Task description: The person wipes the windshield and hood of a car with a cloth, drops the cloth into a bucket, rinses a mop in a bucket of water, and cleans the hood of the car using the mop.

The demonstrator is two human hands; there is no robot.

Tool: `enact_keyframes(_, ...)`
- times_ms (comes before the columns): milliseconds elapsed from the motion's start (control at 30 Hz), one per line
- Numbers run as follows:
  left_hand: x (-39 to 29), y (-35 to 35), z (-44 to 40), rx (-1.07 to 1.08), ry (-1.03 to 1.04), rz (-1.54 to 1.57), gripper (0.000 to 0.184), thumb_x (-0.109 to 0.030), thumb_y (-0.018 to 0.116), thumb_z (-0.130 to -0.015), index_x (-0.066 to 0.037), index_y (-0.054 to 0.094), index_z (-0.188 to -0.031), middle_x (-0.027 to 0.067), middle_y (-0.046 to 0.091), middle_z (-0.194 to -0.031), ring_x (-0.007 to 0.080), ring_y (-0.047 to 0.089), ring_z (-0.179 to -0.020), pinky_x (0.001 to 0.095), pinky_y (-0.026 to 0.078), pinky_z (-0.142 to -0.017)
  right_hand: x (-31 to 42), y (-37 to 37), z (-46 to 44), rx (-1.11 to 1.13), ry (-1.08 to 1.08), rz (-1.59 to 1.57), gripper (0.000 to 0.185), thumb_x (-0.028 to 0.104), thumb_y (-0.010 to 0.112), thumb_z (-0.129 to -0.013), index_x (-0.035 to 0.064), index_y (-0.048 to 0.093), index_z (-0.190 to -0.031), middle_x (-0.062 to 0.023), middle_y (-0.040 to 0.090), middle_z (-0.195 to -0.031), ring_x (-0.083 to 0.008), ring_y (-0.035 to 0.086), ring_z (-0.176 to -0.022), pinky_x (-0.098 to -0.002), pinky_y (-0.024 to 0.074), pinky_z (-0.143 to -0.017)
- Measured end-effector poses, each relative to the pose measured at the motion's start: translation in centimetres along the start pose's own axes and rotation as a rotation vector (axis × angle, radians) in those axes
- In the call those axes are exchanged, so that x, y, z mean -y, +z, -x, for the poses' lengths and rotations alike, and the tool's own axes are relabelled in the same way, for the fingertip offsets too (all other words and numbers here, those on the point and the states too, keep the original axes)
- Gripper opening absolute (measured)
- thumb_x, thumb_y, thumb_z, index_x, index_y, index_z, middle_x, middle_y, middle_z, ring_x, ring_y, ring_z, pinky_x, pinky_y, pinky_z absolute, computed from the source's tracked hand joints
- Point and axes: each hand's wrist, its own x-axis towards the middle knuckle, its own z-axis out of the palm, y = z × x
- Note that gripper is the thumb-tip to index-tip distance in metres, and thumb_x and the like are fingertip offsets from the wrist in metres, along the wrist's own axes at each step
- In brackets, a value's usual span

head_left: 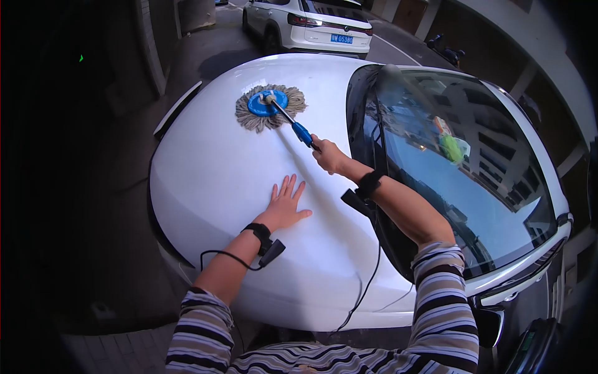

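Observation:
A mop [268, 106] with a blue oval head and a grey-beige string fringe lies flat on the far part of a white car's hood [212, 156]. Its short metal and blue handle slants back toward me, and my right hand [328, 156] is closed around the handle's near end. Lower on the same hood, my left hand [286, 206] rests palm down with its fingers spread, holding nothing. Black bands with small dark devices and cables sit on both of my wrists.
The windshield [461, 168] rises to the right of the hood, with a wiper [378, 124] along its base. A side mirror [491, 326] juts out at the lower right. Another white car [311, 28] stands beyond the hood. A cable [367, 287] hangs near my right arm.

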Motion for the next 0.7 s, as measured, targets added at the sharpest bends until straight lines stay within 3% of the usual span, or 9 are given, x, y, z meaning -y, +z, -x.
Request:
enact_keyframes(167,-0.4,0.2,0.3,-0.065,-0.003,0.041,0.075,-0.04,0.056,-0.086,-0.004,0.025,-0.143,0.0236,0.013,-0.149,0.0391,0.012,-0.138,0.0499,0.016,-0.11,-1.7,-1.5,9.3,-0.025,-0.251,0.15,0.052,0.005,0.047,-0.087,-0.0012,0.034,-0.138,-0.0259,0.06,-0.081,-0.0341,0.063,-0.076,-0.0381,0.0469,-0.071)
enact_keyframes(233,-0.8,-2.4,0.2,0.103,-0.054,0.314,0.066,-0.026,0.062,-0.082,-0.004,0.033,-0.137,0.0231,0.022,-0.144,0.0398,0.023,-0.133,0.0465,0.025,-0.106,-1.1,-3.0,13.8,0.042,-0.172,0.151,0.053,0.002,0.047,-0.088,-0.0003,0.033,-0.139,-0.0274,0.058,-0.082,-0.0359,0.062,-0.073,-0.0388,0.0464,-0.07)
enact_keyframes(300,-2.3,-4.7,1.1,-0.028,-0.003,0.43,0.061,-0.013,0.066,-0.078,-0.004,0.04,-0.132,0.0222,0.029,-0.139,0.0398,0.032,-0.127,0.0437,0.032,-0.102,-1.1,-4.1,18.3,0.028,-0.181,0.127,0.054,0.001,0.048,-0.088,0.0007,0.032,-0.139,-0.0266,0.057,-0.078,-0.0365,0.061,-0.071,-0.0391,0.046,-0.07)
enact_keyframes(367,-5.3,-5.8,2.6,-0.463,0.134,0.395,0.059,-0.003,0.067,-0.072,-0.004,0.044,-0.126,0.0209,0.035,-0.134,0.039,0.038,-0.121,0.0415,0.036,-0.098,-1.0,-5.3,22.2,0.026,-0.147,0.127,0.055,0.0,0.049,-0.087,0.002,0.032,-0.14,-0.0262,0.057,-0.076,-0.0374,0.06,-0.068,-0.0393,0.0457,-0.069)
enact_keyframes(433,-9.4,-7.5,2.9,-0.649,0.29,0.289,0.064,0.002,0.068,-0.068,-0.005,0.044,-0.127,0.0189,0.037,-0.131,0.0383,0.036,-0.124,0.0431,0.033,-0.102,-0.6,-6.3,25.7,0.038,-0.062,0.138,0.056,0.0,0.049,-0.087,0.0039,0.032,-0.14,-0.0261,0.057,-0.075,-0.0388,0.059,-0.067,-0.0395,0.0455,-0.069)
enact_keyframes(533,-14.8,-6.5,2.1,-0.487,0.524,0.209,0.083,-0.003,0.07,-0.065,-0.01,0.033,-0.139,0.0175,0.028,-0.143,0.0389,0.025,-0.133,0.048,0.023,-0.109,-0.1,-7.4,30.1,0.014,0.03,0.215,0.058,0.0,0.051,-0.086,0.0093,0.032,-0.141,-0.0295,0.055,-0.077,-0.0424,0.057,-0.071,-0.0379,0.0464,-0.069)
enact_keyframes(600,-19.3,-3.0,1.4,-0.37,0.782,0.297,0.076,-0.006,0.072,-0.063,-0.004,0.04,-0.132,0.0182,0.039,-0.129,0.0392,0.03,-0.128,0.0517,0.021,-0.109,-0.4,-7.8,33.8,-0.026,0.06,0.2,0.059,0.0,0.053,-0.083,0.0096,0.036,-0.139,-0.0287,0.056,-0.076,-0.0417,0.059,-0.071,-0.0347,0.0474,-0.069)
enact_keyframes(667,-22.7,-3.3,2.4,-0.413,0.782,0.355,0.066,-0.01,0.075,-0.062,-0.001,0.046,-0.121,0.0167,0.045,-0.112,0.0349,0.04,-0.113,0.0526,0.023,-0.107,1.5,-9.6,36.2,0.015,0.185,0.381,0.058,-0.001,0.055,-0.08,0.0082,0.043,-0.136,-0.0242,0.052,-0.066,-0.0387,0.059,-0.066,-0.0309,0.0453,-0.065)
enact_keyframes(700,-23.9,-2.9,2.8,-0.443,0.785,0.389,0.063,-0.01,0.075,-0.062,-0.002,0.047,-0.118,0.0161,0.045,-0.11,0.0343,0.041,-0.112,0.0519,0.023,-0.107,0.3,-10.4,37.5,0.038,0.187,0.287,0.057,-0.002,0.056,-0.079,0.0052,0.044,-0.134,-0.0212,0.055,-0.073,-0.0306,0.061,-0.073,-0.0294,0.0444,-0.07)
